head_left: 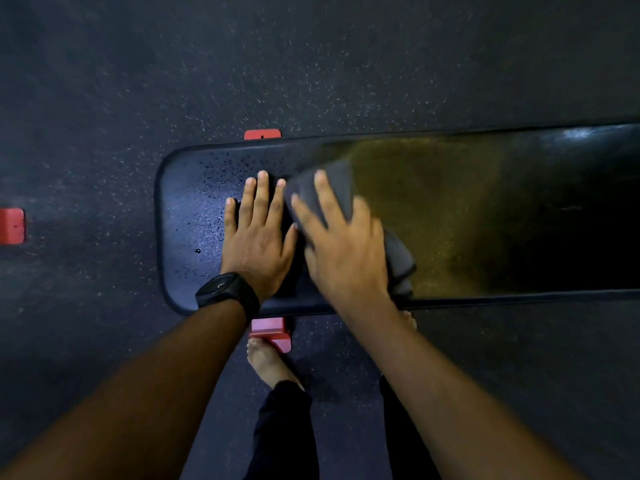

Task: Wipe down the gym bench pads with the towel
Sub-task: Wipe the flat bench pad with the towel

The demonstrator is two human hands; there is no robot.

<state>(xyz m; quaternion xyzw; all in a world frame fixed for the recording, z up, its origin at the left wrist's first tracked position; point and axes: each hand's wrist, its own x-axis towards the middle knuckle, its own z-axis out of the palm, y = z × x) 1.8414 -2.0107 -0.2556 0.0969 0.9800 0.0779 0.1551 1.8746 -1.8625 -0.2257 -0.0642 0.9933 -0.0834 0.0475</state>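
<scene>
Towel (pixel 400 258) beneath flat right hand (pixel 346 251), on bench pad (pixel 457 216)

The left forearm (pixel 156 393) and right forearm (pixel 450 382) rise from the bottom corners toward mid-frame. The left hand (pixel 258 237) lies flat, palm down, with straight fingers pointing up-frame. Just right of it the blurred right hand (pixel 343 247) is also flat, its fingers splayed.

Speckled dark floor (pixel 311 64), red block (pixel 12 226)
</scene>
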